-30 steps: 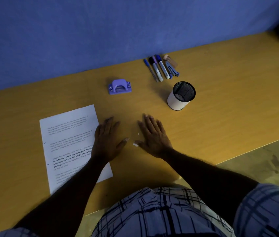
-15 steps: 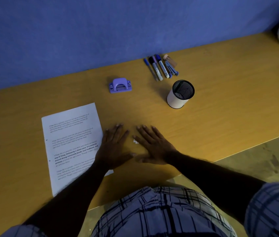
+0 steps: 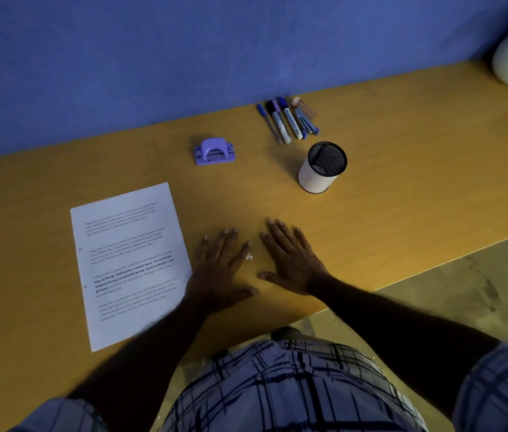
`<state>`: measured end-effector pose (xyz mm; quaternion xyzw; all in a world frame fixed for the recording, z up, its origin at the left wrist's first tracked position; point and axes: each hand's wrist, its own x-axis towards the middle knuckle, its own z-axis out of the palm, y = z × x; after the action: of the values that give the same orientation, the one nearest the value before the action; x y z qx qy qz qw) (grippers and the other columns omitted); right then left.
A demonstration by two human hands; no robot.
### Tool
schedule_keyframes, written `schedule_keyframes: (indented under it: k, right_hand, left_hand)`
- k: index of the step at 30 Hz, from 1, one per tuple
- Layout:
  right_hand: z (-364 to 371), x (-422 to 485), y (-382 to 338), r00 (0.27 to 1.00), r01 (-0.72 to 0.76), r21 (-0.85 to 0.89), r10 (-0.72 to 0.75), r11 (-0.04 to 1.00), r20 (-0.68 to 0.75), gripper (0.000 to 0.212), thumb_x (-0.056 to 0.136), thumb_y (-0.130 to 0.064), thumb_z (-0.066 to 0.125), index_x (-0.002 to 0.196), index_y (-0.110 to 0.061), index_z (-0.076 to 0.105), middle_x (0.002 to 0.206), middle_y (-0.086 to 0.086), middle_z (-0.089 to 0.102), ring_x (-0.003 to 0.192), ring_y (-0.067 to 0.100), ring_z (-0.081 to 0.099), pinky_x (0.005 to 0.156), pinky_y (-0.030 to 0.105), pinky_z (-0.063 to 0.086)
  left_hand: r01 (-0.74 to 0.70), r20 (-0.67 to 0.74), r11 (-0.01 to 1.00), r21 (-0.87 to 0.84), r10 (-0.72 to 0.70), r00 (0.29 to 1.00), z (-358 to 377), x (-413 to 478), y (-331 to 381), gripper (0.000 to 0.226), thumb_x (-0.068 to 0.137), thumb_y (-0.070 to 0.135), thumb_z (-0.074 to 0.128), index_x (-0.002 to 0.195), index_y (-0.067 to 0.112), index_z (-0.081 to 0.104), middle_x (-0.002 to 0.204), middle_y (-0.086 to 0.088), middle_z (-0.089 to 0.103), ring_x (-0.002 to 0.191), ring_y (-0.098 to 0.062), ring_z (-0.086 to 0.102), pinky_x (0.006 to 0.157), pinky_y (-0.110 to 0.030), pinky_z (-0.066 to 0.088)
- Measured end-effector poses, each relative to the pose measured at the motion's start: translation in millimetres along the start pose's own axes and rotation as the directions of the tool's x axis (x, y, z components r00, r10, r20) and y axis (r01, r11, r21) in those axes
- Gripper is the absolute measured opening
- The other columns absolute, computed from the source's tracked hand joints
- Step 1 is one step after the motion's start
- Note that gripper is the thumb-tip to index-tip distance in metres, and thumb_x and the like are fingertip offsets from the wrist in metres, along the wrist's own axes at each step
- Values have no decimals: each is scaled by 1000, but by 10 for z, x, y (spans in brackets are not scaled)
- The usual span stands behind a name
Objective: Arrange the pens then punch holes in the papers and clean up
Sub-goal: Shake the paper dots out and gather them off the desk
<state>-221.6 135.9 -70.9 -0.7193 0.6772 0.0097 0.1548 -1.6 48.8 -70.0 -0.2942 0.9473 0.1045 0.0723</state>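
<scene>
While the pens [image 3: 280, 121] lay side by side against the far edge of the tabletop [image 3: 402, 182], with the punch [image 3: 214, 151] apart from them along that edge, the person bent over the near edge with both palms down. The left grip [image 3: 218, 269] lay flat, fingers straight and spread, its forearm over the near right corner of the papers [image 3: 128, 260]. The right grip [image 3: 290, 260] lay flat just beside it, likewise released and holding nothing. Between them sat a few white scraps [image 3: 249, 256], close to the left forefinger, though I could not tell whether it touched them. The papers rested toward the near edge, and two small marks on their left margin looked to me like punched holes. The cup [image 3: 322, 168] stood upright just nearer than the pens; what it held I could not make out.

I took this for the clean-up: arranging and punching seemed done, and the scraps were the job in hand. The next move, I judged, called for drawing the two grips together to herd the scraps into one heap, then pinching them up or sweeping them over the near edge into a cupped palm. They looked tiny and light, so a slow, flat sweep would serve best.
</scene>
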Motion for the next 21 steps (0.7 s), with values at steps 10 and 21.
schedule_keyframes:
  k: [10, 21]
  right_hand:
    - [-8, 207, -206, 988, -24, 201, 54, 979, -143, 50, 86, -60, 56, 128, -34, 56, 144, 2, 40, 136, 27, 30, 105, 51, 33]
    - [-124, 173, -97, 991, 0, 296, 39, 955, -125, 37, 85, -40, 68, 120, -30, 64, 140, 1, 46, 134, 23, 37, 104, 45, 36]
  left_hand:
    - [129, -79, 983, -130, -140, 987, -50, -49, -220, 67, 88, 65, 38, 142, 25, 44, 151, -13, 39, 138, -35, 35, 109, -56, 28]
    - [209, -189, 899, -384, -298, 936, -62, 183, 18, 26, 80, 43, 69, 106, 38, 73, 134, 3, 54, 130, -22, 43, 102, -44, 35]
